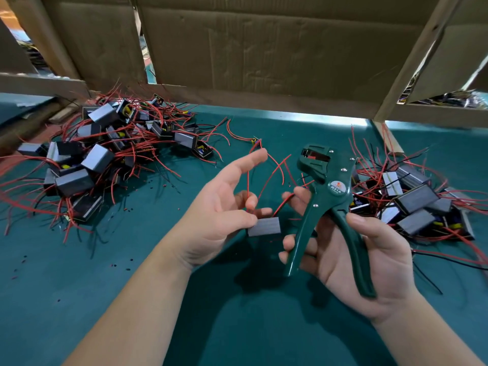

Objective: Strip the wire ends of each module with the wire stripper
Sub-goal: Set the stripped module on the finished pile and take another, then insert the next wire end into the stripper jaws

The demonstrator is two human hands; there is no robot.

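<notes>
Gripping a wire stripper (334, 192) labelled "W01A", the right hand (388, 260) lies palm-up.

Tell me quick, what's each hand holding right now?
Left hand: pinches a module between thumb and fingers, index finger straight.
Right hand: grips the stripper, its handles spread apart.

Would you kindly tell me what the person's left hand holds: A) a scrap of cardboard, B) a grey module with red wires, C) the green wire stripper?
B: the left hand pinches the grey module between thumb and fingers, while the right hand grips the green wire stripper.
</notes>
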